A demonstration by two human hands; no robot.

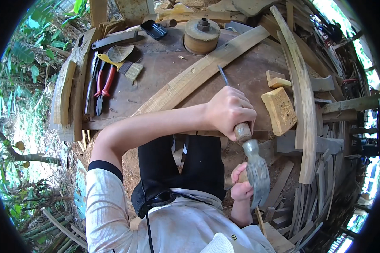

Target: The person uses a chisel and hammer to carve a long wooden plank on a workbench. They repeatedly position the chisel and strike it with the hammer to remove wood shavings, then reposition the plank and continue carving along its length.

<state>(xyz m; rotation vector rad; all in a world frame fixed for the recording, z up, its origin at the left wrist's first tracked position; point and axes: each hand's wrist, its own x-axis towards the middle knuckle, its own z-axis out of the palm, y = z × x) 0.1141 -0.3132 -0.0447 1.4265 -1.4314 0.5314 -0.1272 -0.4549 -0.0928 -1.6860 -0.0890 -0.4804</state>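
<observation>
Jutting from the closed left grip (232, 110), a wooden-handled chisel-like tool (242, 131) is held over the surface (156, 63), its tip overlapping a long plank (190, 80), though contact cannot be told. A claw hammer (257, 170), its head at the handle's butt, is clasped in the right grip (242, 185). The hammer is judged heavy-headed, best taken low on its shaft; the tool seems light and stiff, best held by its wood. Pliers (107, 84), a paintbrush (134, 71) and a wooden block (279, 110) are seen well apart; free space is cut diagonally by the plank.
</observation>
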